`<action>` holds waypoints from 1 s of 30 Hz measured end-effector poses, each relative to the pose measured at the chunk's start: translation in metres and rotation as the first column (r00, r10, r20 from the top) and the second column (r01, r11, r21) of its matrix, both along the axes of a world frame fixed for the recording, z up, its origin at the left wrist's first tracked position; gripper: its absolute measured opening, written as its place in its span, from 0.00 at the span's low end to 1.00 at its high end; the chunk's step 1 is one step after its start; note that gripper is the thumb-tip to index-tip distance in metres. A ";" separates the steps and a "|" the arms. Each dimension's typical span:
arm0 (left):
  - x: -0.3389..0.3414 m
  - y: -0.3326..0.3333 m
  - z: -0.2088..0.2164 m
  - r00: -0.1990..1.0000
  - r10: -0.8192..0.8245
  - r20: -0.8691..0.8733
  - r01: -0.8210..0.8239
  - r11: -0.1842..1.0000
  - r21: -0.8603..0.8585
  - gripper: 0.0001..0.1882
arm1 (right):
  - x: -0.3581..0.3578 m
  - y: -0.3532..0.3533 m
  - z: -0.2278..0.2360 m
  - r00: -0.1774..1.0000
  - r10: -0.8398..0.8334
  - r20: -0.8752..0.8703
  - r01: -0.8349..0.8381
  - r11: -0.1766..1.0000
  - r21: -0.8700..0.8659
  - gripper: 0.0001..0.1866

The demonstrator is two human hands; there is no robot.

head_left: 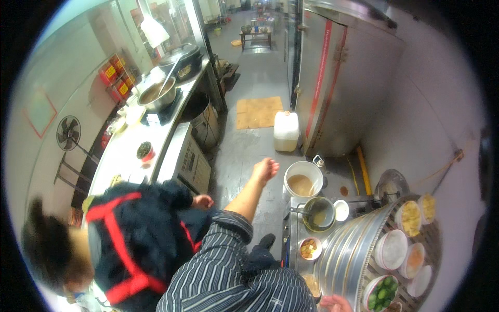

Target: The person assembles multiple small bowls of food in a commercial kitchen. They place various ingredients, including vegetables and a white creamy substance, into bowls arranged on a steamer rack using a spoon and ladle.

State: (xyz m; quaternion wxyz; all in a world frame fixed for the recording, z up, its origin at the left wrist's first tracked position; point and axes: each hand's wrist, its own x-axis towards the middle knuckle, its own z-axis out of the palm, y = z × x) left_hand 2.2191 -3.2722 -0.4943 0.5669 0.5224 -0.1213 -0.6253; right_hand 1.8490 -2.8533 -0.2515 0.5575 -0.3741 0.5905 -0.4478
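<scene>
My left hand [266, 169], on a bare forearm below a rolled striped sleeve, is held out over the floor aisle. Its fingers are loosely curled, with nothing visible in them. A white bucket [301, 179] of cloudy brownish liquid is nearest to it. At the lower edge my right hand [336, 303] is partly cut off, fingers apart, beside the stacked metal steamer [343, 249]. On the steamer's slatted top stand several bowls, one with green vegetables [382, 294], one with whitish content [391, 249], and one with yellow pieces [409, 218].
A co-worker in a dark apron with red straps [130, 249] bends at my left, by the long counter [122, 151]. There a large metal pot [157, 95] holds a ladle. A plastic jug [286, 131] and cardboard [258, 113] lie ahead. A pan [319, 214] and a small bowl [310, 249] are at right.
</scene>
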 end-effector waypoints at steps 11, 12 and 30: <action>0.248 0.143 -0.053 0.904 0.370 0.215 -0.415 0.881 0.226 0.12 | 0.085 -0.056 -0.025 0.983 0.123 0.139 -0.141 0.982 0.129 0.14; 0.260 0.160 -0.059 0.900 0.363 0.241 -0.415 0.882 0.224 0.13 | 0.095 -0.066 -0.026 0.976 0.172 0.133 -0.191 0.970 0.147 0.15; 0.383 0.244 -0.080 0.956 -0.239 0.172 0.095 0.803 0.588 0.21 | 0.418 -0.335 -0.081 0.664 0.606 0.438 -0.698 0.713 0.071 0.14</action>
